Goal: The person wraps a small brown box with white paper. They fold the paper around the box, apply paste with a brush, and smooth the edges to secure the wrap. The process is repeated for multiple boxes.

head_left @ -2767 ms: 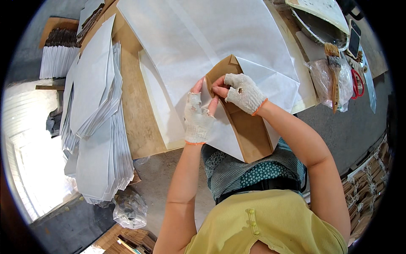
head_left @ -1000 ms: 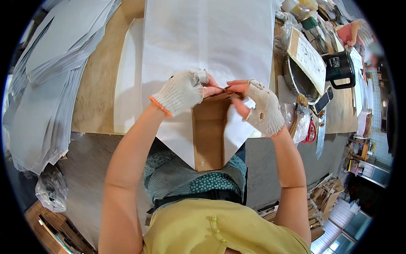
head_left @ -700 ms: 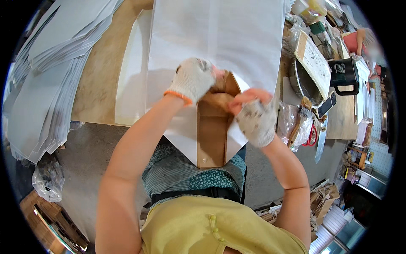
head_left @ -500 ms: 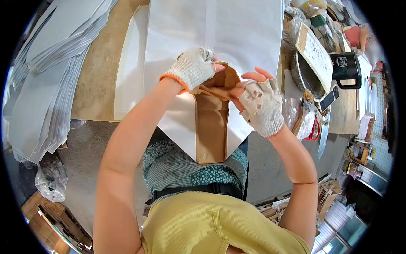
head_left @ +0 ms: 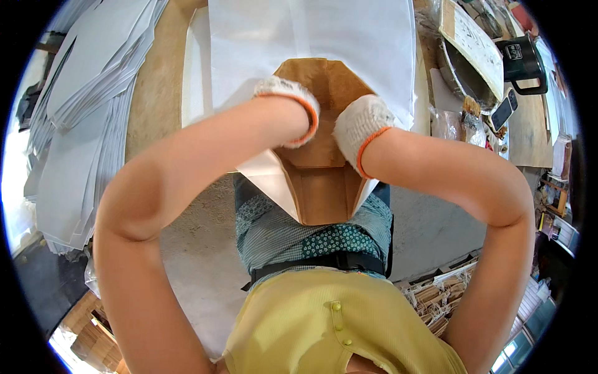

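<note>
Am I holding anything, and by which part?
Can't tell: left hand and right hand are at opposite sides of the brown-lined paper, fingers hidden.

A tan wooden table (head_left: 159, 93) goes across the top. Under it, the gray floor (head_left: 202, 262) looks hard and rough. Bright white light (head_left: 15, 165) shines at the left edge. Blue-green panes (head_left: 539, 324) sit at the lower right.

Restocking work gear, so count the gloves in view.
2: one whitish glove with an orange cuff on the left hand, another on the right hand, both at the opened brown paper. Others may be hidden.
</note>
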`<state>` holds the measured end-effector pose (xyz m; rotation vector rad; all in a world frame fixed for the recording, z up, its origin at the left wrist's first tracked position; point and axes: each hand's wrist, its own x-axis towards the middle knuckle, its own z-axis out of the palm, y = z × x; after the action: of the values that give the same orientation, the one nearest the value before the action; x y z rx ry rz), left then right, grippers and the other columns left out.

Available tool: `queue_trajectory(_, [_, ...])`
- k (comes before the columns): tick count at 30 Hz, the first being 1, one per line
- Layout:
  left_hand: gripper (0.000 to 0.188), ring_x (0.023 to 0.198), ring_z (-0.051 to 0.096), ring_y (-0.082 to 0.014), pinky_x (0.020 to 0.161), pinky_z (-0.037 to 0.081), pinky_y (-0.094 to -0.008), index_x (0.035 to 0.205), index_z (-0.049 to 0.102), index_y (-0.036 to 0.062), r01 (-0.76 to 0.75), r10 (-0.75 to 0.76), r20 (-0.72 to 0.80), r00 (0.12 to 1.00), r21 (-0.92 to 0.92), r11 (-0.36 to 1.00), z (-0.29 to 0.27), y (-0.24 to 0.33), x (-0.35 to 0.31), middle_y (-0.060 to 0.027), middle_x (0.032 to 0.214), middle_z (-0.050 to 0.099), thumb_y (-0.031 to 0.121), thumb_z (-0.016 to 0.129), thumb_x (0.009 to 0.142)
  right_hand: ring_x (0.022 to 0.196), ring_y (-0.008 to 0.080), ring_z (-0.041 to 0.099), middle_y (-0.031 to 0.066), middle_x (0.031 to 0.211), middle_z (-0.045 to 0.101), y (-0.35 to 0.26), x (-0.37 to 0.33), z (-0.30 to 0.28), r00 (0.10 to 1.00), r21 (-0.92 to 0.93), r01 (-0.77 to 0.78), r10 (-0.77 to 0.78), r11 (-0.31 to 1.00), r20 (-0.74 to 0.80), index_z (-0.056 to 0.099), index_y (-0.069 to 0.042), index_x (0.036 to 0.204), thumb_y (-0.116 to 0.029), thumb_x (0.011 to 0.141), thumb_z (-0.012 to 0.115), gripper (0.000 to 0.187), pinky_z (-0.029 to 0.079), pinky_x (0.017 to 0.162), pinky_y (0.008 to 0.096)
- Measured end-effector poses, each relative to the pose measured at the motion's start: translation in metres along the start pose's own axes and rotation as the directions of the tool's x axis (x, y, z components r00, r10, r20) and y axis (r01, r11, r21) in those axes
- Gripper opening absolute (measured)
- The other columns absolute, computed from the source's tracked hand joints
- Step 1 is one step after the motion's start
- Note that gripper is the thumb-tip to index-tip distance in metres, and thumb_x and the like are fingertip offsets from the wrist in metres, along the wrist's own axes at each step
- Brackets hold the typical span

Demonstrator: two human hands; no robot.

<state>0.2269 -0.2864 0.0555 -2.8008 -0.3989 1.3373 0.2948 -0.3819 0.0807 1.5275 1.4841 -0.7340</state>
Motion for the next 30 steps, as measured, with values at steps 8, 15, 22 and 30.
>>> queue_trajectory(8, [0.058, 0.111, 0.059, -0.0403, 0.095, 0.051, -0.048, 0.135, 0.052, 0.0057, -0.134, 0.129, -0.62, 0.774, 0.039, 0.99, 0.107, -0.023, -0.05, -0.0193, 0.133, 0.055, 0.012, 0.069, 0.08, 0.094, 0.026, 0.071, 0.0133, 0.104, 0.071, 0.035, -0.013, 0.07, 0.909, 0.06, -0.253, 0.258, 0.966, -0.329, 0.052, -0.001, 0.133, -0.021, 0.089, 0.064, 0.05, 0.058, 0.074, 0.0369])
queue_trajectory(15, [0.08, 0.133, 0.043, -0.0443, 0.106, 0.043, -0.0508, 0.146, 0.039, 0.0059, -0.214, 0.186, -0.442, 0.877, -0.013, 0.977, 0.086, -0.014, -0.045, -0.022, 0.149, 0.036, 0.014, 0.074, 0.075, 0.102, 0.0266, 0.066, 0.0136, 0.105, 0.067, 0.006, -0.04, 0.069, 0.913, 0.074, -0.116, 0.135, 0.991, -0.384, 0.067, -0.003, 0.105, -0.015, 0.091, 0.058, 0.021, 0.055, 0.082, 0.0365])
queue_trajectory(22, [0.046, 0.106, 0.063, -0.0319, 0.085, 0.055, -0.0364, 0.128, 0.053, 0.0023, -0.168, 0.042, -0.522, 0.852, -0.196, 0.966, 0.091, -0.021, -0.028, -0.0182, 0.112, 0.061, 0.012, 0.063, 0.084, 0.091, 0.0268, 0.07, 0.0109, 0.095, 0.069, 0.025, 0.007, 0.08, 0.864, 0.271, -0.229, 0.323, 0.935, -0.386, 0.067, -0.006, 0.094, -0.015, 0.082, 0.064, 0.015, 0.057, 0.078, 0.0369])
queue_trajectory(30, [0.04, 0.095, 0.069, -0.0361, 0.077, 0.058, -0.044, 0.116, 0.056, 0.0016, -0.131, 0.036, -0.311, 0.95, -0.293, 0.947, 0.076, 0.01, -0.03, -0.0174, 0.104, 0.067, 0.028, 0.067, 0.088, 0.09, 0.0384, 0.068, 0.0221, 0.097, 0.069, 0.015, 0.011, 0.083, 0.853, 0.527, -0.14, 0.372, 0.838, -0.366, 0.067, -0.003, 0.097, -0.026, 0.089, 0.062, 0.025, 0.055, 0.079, 0.0482])
